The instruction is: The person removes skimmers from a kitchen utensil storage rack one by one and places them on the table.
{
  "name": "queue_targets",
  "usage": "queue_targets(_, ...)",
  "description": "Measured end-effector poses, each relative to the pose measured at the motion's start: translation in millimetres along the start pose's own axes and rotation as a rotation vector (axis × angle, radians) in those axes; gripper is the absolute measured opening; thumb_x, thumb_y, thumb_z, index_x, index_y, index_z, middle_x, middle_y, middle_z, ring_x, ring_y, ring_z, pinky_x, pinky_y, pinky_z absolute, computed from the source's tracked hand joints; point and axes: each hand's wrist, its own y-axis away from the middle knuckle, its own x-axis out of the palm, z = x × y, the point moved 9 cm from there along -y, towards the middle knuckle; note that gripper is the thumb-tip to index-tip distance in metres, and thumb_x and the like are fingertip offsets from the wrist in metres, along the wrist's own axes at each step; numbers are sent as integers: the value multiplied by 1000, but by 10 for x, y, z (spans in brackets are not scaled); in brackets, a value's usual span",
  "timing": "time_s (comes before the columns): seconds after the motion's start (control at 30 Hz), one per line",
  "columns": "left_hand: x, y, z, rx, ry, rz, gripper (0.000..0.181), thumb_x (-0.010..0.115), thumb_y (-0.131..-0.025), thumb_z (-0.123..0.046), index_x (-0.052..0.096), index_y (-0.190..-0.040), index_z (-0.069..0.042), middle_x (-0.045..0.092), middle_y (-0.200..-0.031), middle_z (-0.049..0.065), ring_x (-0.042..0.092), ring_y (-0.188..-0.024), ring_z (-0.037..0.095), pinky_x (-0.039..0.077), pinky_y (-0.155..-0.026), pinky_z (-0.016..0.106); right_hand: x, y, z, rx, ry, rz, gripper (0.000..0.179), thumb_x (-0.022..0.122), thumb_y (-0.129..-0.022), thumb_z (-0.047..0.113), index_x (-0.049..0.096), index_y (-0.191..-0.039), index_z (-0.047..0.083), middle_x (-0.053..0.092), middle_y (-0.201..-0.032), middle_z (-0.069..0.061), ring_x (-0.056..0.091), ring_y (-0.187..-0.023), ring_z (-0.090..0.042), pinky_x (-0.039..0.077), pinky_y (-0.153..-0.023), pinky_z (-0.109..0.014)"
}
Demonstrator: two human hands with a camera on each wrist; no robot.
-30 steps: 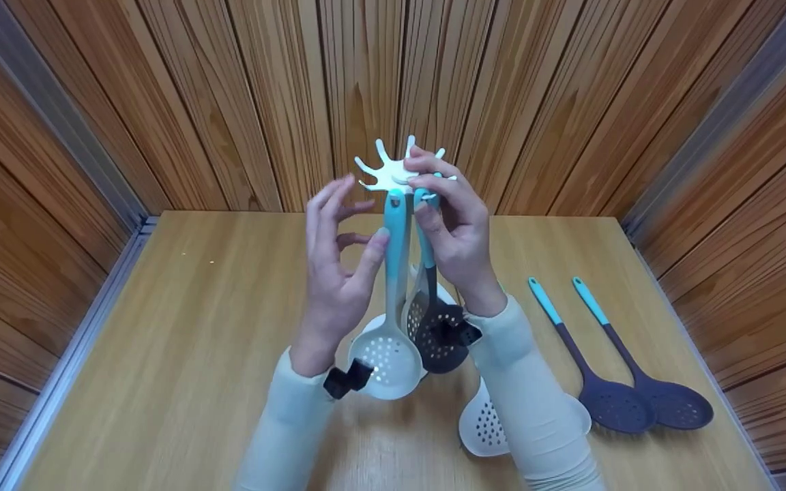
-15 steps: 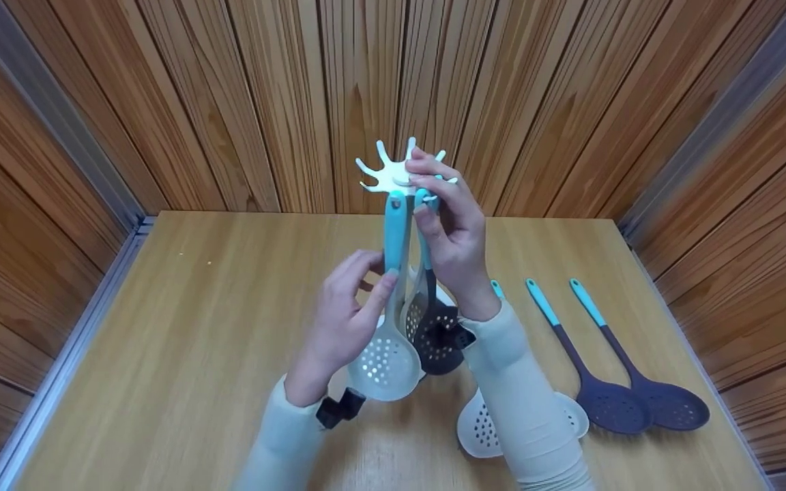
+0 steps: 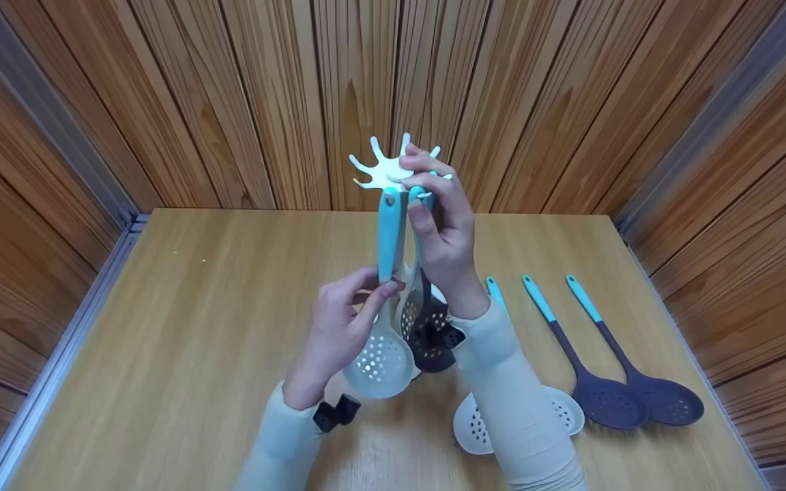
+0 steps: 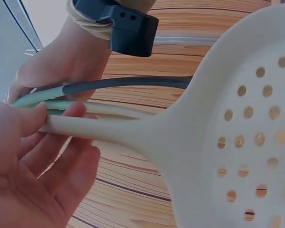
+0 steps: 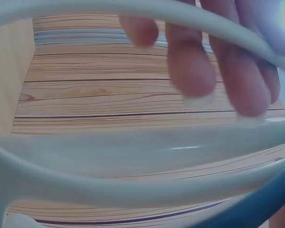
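- Skimmer [image 3: 381, 361], pale with a turquoise handle, hangs bowl-down at the centre of the frame, handle end just below the white pronged top [image 3: 383, 170].
- Left hand [image 3: 338, 327]: thumb and fingers pinch the neck just below the turquoise, drawn in to its thickness. Likely fault: the smooth, narrow neck slips or rolls if pressure drops.
- Right hand [image 3: 444, 235]: curled fingers lie at the pronged top; thumb and fingers grip the upper handle of the dark strainer [image 3: 434, 359]. Loosening could let the strainer swing.
- Hanging point: whether a prong passes through the skimmer's handle hole cannot be told. If so, a hard downward pull could tip the pronged top.
- Clearance: skimmer and strainer bowls hang close; a twist would probably knock them.
- Right sleeve [image 3: 526, 409], lower right: overlaps pale utensils [image 3: 473, 429]; a low sweep could shift them towards the dark spoons [image 3: 610, 404].
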Motion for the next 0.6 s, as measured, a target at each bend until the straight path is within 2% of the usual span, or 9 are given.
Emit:
queue_targets(0.23, -12, -3, -21, 42, 12, -22, 19, 64, -96, -10, 71, -111, -1, 74, -95, 1, 71, -84, 13, 59, -80, 31, 19, -6, -7, 8, 9, 2, 29, 53, -103, 34, 61, -113, 8, 59, -129, -5, 44, -134, -42, 33, -110, -60)
queue_targets(0.6, -14, -15, -92, 62, 9, -19, 20, 64, -95, -9, 71, -111, 1, 75, -95, 2, 71, -85, 14, 58, -82, 32, 9, 8, -10, 13, 9, -15, 31, 53, -103, 36, 61, -115, 9, 59, -129, -5, 44, -134, -43, 34, -110, -60)
